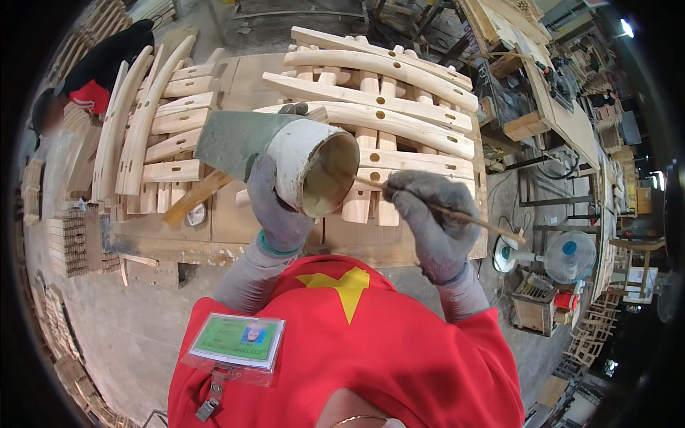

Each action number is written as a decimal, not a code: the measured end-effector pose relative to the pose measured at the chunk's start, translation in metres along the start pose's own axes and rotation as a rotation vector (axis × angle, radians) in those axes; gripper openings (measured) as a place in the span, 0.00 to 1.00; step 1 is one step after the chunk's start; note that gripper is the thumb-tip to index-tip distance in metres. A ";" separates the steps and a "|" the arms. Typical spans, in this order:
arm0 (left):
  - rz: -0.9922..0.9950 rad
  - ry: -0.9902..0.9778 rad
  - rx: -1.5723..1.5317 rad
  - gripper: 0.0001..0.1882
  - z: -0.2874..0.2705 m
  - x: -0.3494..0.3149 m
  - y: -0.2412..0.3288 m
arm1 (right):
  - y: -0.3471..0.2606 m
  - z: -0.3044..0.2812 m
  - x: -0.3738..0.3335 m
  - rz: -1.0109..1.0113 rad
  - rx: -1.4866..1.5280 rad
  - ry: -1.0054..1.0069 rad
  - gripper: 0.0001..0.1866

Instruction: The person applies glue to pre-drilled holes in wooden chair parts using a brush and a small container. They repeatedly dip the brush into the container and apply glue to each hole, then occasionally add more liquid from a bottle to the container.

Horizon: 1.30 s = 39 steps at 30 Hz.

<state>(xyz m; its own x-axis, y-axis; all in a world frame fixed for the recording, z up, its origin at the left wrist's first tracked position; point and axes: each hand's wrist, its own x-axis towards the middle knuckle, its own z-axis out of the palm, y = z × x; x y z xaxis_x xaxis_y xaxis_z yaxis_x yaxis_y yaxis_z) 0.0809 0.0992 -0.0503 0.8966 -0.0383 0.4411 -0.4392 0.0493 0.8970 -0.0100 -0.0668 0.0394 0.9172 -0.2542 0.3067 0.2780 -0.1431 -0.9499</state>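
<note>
My gloved left hand [275, 203] is wrapped around a white pot [289, 160], tilted so its open mouth faces right and toward me. Right of the pot, my gloved right hand [439, 221] grips a thin stick [496, 228], its tip at the pot's mouth (how deep, I cannot tell). Beyond the pot lie pale wooden rails [407, 69]. Tipping it further could spill any contents; a loose grip could drop the stick.

Red shirt [314, 357], yellow star [347, 287], green badge [232, 337]; grey-gloved fingers [426, 185]
</note>
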 end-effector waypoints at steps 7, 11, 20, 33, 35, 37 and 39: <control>-0.141 0.143 -0.813 0.29 0.015 0.018 0.025 | 0.003 -0.004 -0.024 -0.424 -0.197 -0.298 0.11; -0.260 0.081 -0.937 0.29 0.006 0.009 0.007 | 0.007 -0.003 -0.026 -0.234 0.188 -0.139 0.09; -0.027 0.126 -0.320 0.23 0.019 0.018 0.030 | 0.014 0.003 -0.026 -0.193 0.311 -0.011 0.02; -0.468 0.166 -0.955 0.24 0.036 0.015 -0.048 | 0.083 -0.029 0.048 0.325 -0.429 -0.050 0.10; -0.464 0.153 -0.957 0.24 0.034 0.016 -0.049 | 0.085 -0.026 0.050 0.256 -0.494 -0.053 0.11; -0.452 0.128 -0.976 0.24 0.034 0.015 -0.048 | 0.079 -0.021 0.043 0.107 -0.629 -0.107 0.11; -0.442 0.143 -0.936 0.24 0.034 0.016 -0.048 | 0.078 -0.016 0.040 -0.071 -0.764 -0.194 0.11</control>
<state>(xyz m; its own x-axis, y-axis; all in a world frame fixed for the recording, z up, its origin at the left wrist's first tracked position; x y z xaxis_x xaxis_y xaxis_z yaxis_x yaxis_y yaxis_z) 0.1140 0.0620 -0.0853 0.9919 -0.1257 0.0165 0.0939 0.8158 0.5706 0.0439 -0.1030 -0.0210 0.9576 -0.0587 0.2821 0.1291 -0.7879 -0.6021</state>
